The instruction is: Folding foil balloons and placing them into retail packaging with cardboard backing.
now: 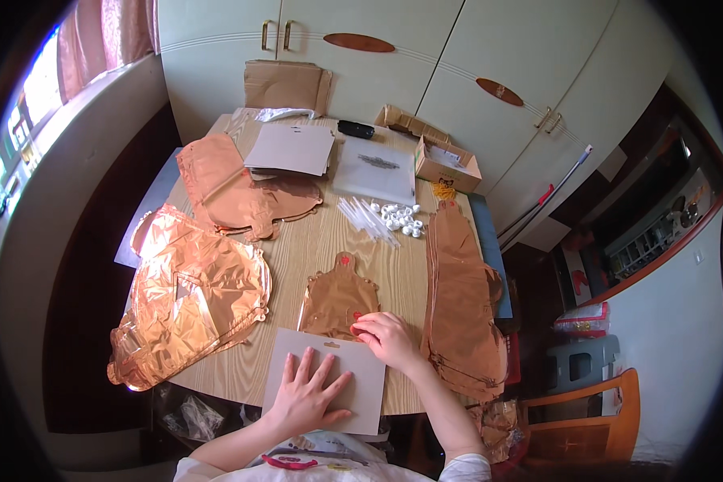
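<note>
A grey card sheet (361, 386) lies at the near edge of the wooden table (297, 249). My left hand (309, 394) rests flat on it, fingers spread. Just above the card lies a flat rose-gold foil balloon (337, 297). My right hand (387, 337) sits at the balloon's lower right corner, fingers curled and pinching the foil edge where it meets the card. A small red spot shows at my fingertips.
Piles of rose-gold foil balloons lie at the left (189, 301), back left (241, 193) and right (462, 305). White straws and small white caps (386, 218), a clear bag (376, 169), grey cards (291, 149) and an open cardboard box (446, 165) stand farther back. Cupboards line the rear; an orange chair (586, 418) stands right.
</note>
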A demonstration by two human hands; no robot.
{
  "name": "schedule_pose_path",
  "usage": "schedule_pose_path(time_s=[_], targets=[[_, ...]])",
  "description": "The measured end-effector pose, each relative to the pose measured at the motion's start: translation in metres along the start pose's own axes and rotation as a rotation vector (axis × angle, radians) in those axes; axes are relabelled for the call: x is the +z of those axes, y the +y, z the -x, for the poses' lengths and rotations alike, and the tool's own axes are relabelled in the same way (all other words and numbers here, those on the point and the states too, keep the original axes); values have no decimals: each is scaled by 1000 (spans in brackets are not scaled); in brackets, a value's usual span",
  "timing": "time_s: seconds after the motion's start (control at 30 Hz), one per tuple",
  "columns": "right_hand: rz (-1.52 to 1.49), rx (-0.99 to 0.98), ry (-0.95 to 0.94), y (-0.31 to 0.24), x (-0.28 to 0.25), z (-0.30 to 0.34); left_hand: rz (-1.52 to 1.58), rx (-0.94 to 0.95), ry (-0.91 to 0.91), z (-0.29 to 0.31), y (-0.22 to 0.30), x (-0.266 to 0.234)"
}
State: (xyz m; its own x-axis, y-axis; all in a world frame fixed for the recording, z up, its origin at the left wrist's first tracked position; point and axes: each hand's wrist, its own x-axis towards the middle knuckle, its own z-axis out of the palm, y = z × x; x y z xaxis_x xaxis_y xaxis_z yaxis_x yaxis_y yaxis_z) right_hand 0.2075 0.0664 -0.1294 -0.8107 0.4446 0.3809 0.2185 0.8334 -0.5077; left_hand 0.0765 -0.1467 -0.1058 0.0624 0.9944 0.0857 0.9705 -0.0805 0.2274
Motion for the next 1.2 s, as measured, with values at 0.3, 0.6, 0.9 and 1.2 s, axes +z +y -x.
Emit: schedule_pose_path(time_s=[0.3, 0.6, 0.9, 1.2], targets=[[-132, 63, -50, 10, -1, -6, 24, -26, 2, -17, 1, 1], [-86, 268, 18, 16, -3, -20, 6, -5, -8, -19, -2, 3], [-496, 671, -5, 46, 8, -57, 9, -12, -5, -18, -2, 3], [-289, 720, -446, 25, -16, -80, 10, -30, -6, -17, 0, 2]])
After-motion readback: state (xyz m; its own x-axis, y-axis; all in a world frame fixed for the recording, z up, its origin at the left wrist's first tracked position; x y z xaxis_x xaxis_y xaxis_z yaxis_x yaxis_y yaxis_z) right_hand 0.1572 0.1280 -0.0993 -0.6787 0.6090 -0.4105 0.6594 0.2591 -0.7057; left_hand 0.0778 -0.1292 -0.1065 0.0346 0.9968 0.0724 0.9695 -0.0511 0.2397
